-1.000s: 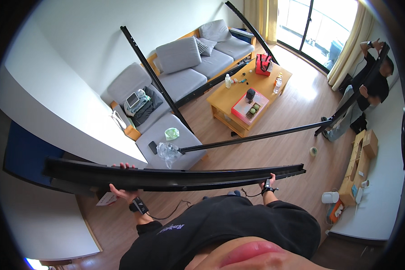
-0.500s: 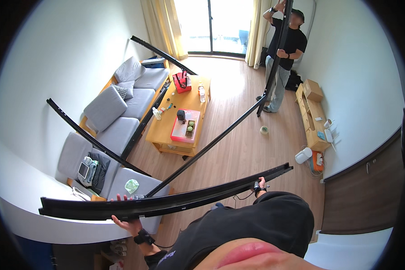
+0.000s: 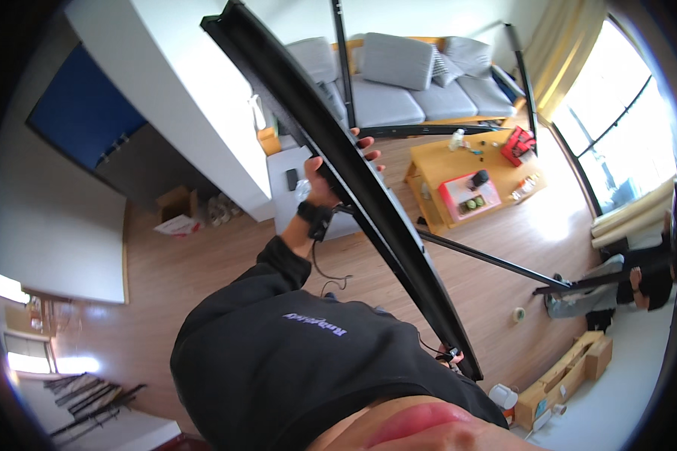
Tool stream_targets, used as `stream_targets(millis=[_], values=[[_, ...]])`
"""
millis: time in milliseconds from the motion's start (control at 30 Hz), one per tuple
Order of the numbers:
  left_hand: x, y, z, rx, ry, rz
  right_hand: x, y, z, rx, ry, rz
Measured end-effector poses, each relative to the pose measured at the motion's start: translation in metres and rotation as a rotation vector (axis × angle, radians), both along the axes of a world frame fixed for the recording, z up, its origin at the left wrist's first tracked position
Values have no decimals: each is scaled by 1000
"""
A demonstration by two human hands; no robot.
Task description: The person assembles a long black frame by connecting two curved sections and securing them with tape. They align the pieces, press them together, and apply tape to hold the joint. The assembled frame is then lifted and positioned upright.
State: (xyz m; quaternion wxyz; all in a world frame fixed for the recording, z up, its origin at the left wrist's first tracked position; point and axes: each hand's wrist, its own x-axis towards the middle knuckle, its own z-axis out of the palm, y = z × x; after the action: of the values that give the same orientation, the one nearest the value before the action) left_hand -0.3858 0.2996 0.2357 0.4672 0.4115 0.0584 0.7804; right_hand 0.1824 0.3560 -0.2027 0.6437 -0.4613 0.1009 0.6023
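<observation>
Clearly, our left grip (image 3: 323,185), spread wide, grasps the black beam (image 3: 376,213) across its width; rightward, our partly hidden right grip (image 3: 452,355) holds it near one end.

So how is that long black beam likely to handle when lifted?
The black beam is probably stiff: no obvious sag between left hand and right hand. With a long end beyond the left hand, it may tip that way. Smooth-looking faces could be slippery.

black top (image 3: 263,368) — purple chest lettering (image 3: 316,325) | boxy black left-wrist unit (image 3: 320,223) — thin dark cable (image 3: 316,263)
</observation>
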Motion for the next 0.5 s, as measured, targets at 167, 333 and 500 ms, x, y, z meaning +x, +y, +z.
stream_targets(millis=[167, 333, 500], values=[[-15, -1, 16, 71, -77, -64, -23, 1, 36, 57, -11, -2], [-39, -7, 9, 57, -52, -5, -30, 3, 62, 120, -14, -29], [-73, -35, -33, -58, -27, 209, -15, 32, 80, 261, 36, -140]])
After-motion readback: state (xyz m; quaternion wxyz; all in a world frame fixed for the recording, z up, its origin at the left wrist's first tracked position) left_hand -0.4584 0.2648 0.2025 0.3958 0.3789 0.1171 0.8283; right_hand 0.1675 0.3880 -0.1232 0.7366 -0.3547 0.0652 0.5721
